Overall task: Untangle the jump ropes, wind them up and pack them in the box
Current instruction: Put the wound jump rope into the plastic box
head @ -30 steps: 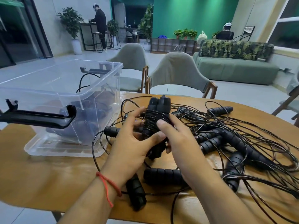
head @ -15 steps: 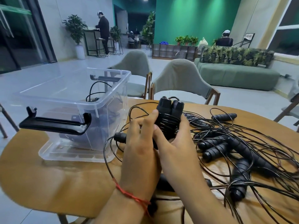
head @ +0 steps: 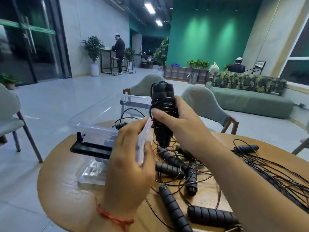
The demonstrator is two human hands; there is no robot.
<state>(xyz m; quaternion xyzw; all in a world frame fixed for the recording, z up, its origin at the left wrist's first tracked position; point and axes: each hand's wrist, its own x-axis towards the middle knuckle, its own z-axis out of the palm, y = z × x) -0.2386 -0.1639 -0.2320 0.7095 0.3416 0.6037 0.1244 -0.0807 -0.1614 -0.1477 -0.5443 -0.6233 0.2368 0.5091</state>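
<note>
step in hand: packing. one rope is wound and ready to go in, the rest not yet untangled

right hand (head: 177, 126) grasps the wound bundle (head: 163, 106) around its middle, thumb across the coils. it's held upright above the table (head: 66, 181), just right of the box's near right corner. left hand (head: 130, 164) is released, fingers loosely spread, holding nothing, in front of the box's right wall. can't tell if it touches the plastic

box (head: 93, 114) is clear, open-topped, on the left part of the table. some black cord (head: 128, 114) shows inside, so I judge something is already packed. how many, I can't tell through the wall

next move, my read: carry the bundle left over the rim and lower it in. keep the squeeze on the coils until it rests, or the wrap springs loose. left hand is free to steady the box. then back to the pile

counts:
- wound bundle: 1, two handle ends side by side at its top
- loose handles (head: 212, 216) on the table: 5 clear (one far right, two mid, two near). maybe a sixth under the bundle, too cluttered to say
- cord tangle (head: 275, 178): one mass on the right, strands not countable
- box: 1
- black latches (head: 91, 149): 2, one on the near end, one on the far end
</note>
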